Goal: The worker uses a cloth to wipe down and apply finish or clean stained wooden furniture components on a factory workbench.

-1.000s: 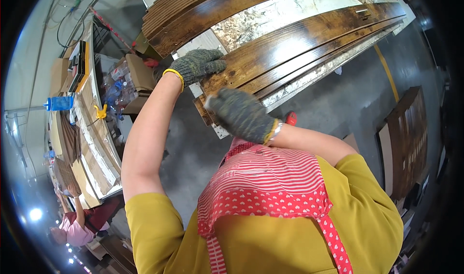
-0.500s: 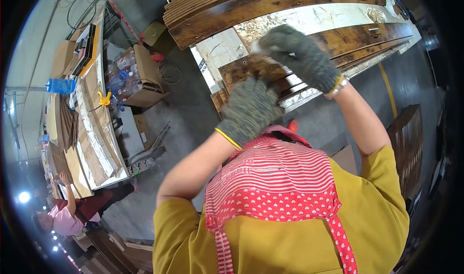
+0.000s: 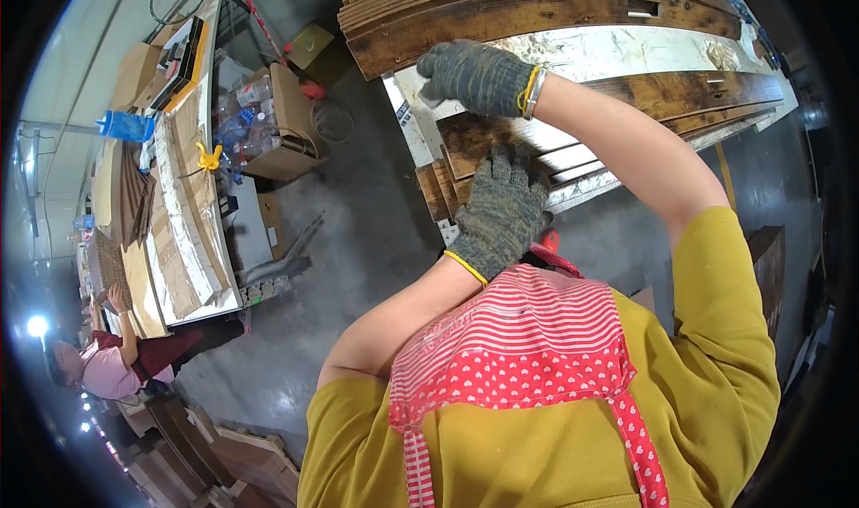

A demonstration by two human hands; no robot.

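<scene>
My left hand (image 3: 501, 211), in a grey-green knit glove with a yellow cuff, lies on the near edge of a dark brown wood-grain board (image 3: 470, 143), its fingers stretched forward. Above the left end of that board is my right hand (image 3: 479, 78), gloved alike, its fingers bent and drawn together toward the left. Whatever sits in those fingers, if anything, is hidden. The board rests among similar boards on a white-topped worktable (image 3: 608, 51), and my right forearm covers part of them.
Behind lies a stack of long brown boards (image 3: 537, 16), one with a rectangular slot. At left are a carton of plastic bottles (image 3: 291, 123) and a cluttered side table (image 3: 192, 230) with a yellow clamp (image 3: 208, 156). Another person (image 3: 112, 365) works at its near end.
My right hand has swung left across the board, and the pale thing at its fingertips no longer shows clearly. The left hand stays at the board's near edge. The whole view has shifted slightly.
</scene>
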